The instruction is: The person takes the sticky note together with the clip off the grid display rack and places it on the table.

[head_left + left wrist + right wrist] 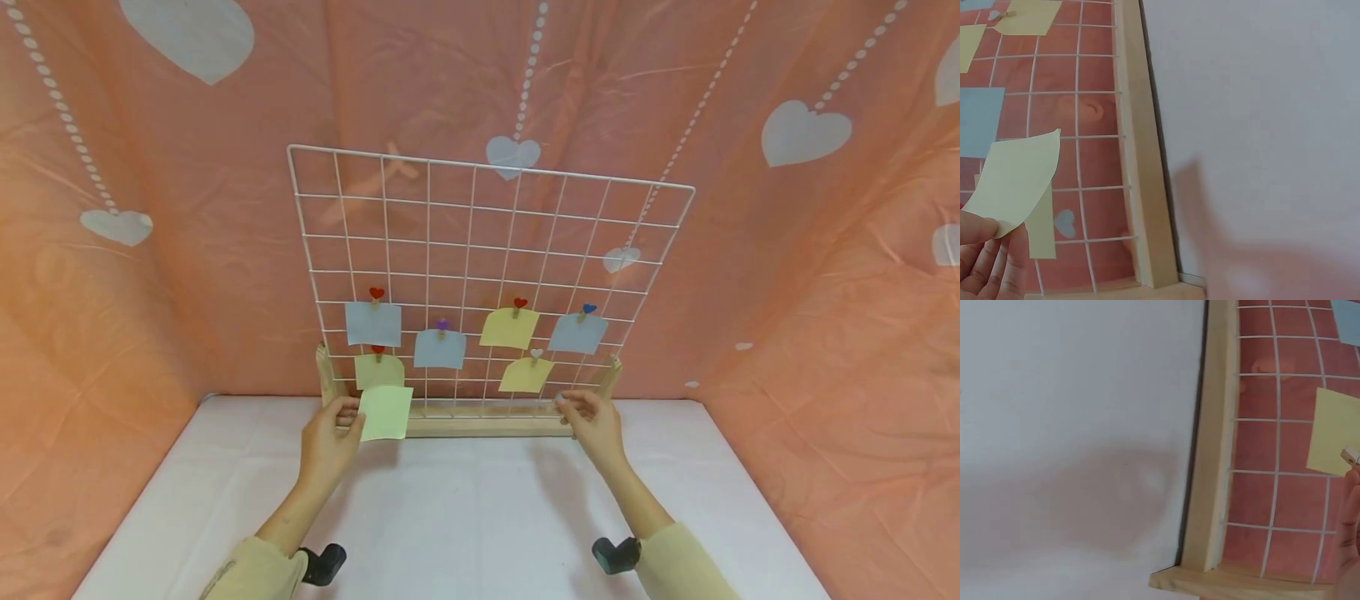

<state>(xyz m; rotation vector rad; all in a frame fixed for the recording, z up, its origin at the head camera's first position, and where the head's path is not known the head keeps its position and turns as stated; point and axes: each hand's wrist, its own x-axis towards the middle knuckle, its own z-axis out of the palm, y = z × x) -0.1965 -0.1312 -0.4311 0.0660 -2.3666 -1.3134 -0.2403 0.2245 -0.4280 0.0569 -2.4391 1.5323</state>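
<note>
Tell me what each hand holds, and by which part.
Left hand pinches a pale green note by its left edge. Right hand: cannot tell.

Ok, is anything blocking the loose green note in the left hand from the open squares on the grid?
Nothing visible does. The left hand pinches the green note just in front of the grid, low on its left side, below a clipped yellow note. The upper rows are bare wire.
</note>
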